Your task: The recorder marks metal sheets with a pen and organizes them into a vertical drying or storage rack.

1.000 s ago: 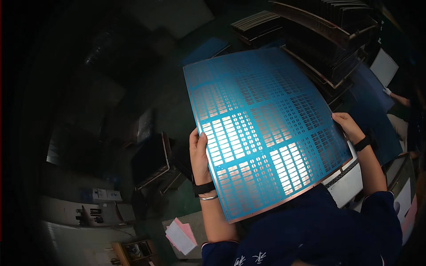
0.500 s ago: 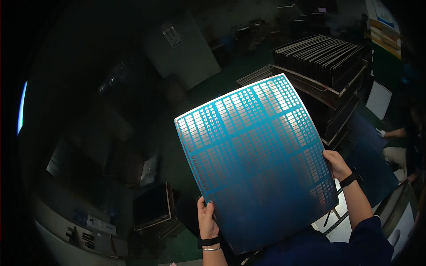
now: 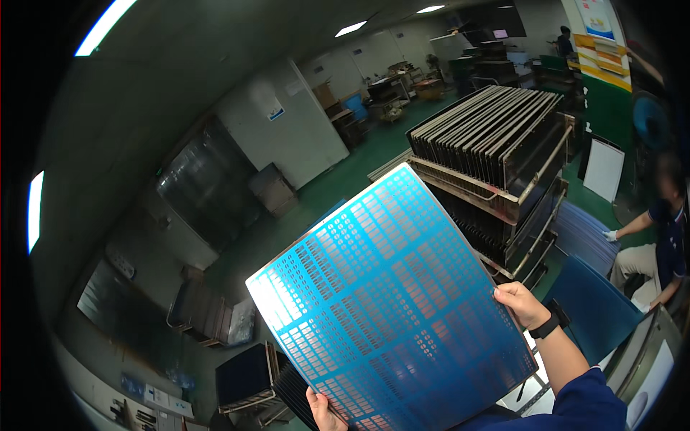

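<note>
panel (glossy blue) in both hands; green floor, rack beyond.

Left grip, blue panel cut off by lower edge.

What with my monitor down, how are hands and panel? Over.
Left hand and right hand gripping blue panel by its edges. Panel held up, tilted. Nothing seen lying on it; filled rack beyond.
</note>
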A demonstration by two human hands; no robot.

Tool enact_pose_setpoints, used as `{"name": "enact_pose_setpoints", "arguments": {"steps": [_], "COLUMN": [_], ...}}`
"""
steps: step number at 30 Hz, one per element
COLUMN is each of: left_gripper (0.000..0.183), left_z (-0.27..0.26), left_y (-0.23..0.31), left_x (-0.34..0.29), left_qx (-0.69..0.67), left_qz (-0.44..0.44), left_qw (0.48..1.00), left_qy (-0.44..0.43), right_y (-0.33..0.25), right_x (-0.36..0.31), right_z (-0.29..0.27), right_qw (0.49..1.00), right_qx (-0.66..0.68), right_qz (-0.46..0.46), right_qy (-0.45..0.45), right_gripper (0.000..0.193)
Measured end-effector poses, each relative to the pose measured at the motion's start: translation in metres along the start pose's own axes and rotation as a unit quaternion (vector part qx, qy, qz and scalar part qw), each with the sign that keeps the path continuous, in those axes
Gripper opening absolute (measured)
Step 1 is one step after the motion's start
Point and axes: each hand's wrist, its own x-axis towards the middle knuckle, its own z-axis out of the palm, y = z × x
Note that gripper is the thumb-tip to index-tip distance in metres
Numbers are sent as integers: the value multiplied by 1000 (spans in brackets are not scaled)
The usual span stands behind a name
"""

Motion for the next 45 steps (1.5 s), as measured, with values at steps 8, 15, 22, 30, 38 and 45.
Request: {"name": "enact_pose_setpoints", "arguments": {"steps": [8,15,22,30,38,45], "left_gripper": [37,66,82,35,46,38], "left_z": [-18,-28,-63,21,-18,-20], "left_y": [2,22,-52,-63,-46,-17], "left_x": [37,88,65,-20,26,59], "left_qx": [28,-19,-300,-162,-140,34], "left_qz": [-51,-87,-246,-229,-237,-186], "left_qw": [994,954,919,934,951,969], "left_qy": [-93,-286,-74,-222,-139,-157], "right_y": [11,21,21,49,-10,-30], "right_x": [-45,-107,-137,-145,-208,-261], "right_z": [26,65,100,113,63,57], "right_qw": [995,957,881,872,853,907], "right_qx": [28,60,231,218,146,-94], "right_qz": [-43,-144,-274,-288,-326,-113], "right_qy": [87,246,307,331,380,394], "right_gripper": [41,42,41,34,29,36]}}
